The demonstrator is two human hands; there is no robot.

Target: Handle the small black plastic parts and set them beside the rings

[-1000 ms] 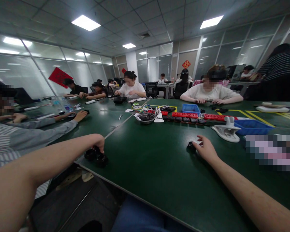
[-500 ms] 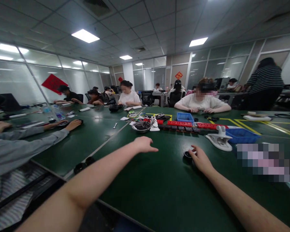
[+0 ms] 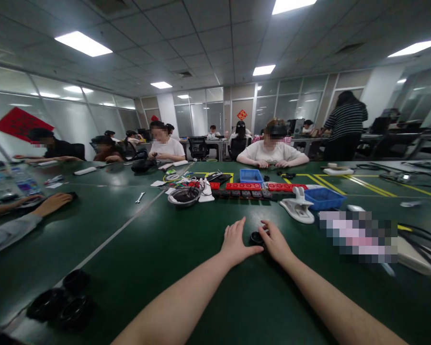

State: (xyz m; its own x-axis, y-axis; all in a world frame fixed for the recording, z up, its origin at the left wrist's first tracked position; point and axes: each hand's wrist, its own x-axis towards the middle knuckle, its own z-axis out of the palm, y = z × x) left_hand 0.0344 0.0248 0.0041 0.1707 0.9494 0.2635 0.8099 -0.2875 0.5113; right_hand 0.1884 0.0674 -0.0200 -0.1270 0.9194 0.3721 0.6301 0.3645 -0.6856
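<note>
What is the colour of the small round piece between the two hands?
The small round piece is black, seen best in the head view, the only one.

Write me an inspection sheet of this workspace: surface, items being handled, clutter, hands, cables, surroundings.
Surface: green tabletop, glossy.
Items handled: one small black round part between the hands; more black parts grouped at the lower left.
Clutter: wrench, metal bowl, red strips, blue bins, white clamp-like object.
Hands: left hand open beside the part; right hand at its other side, grip unclear.
Cables: black cables at right.
Surroundings: seated people opposite; one person standing behind.
</note>
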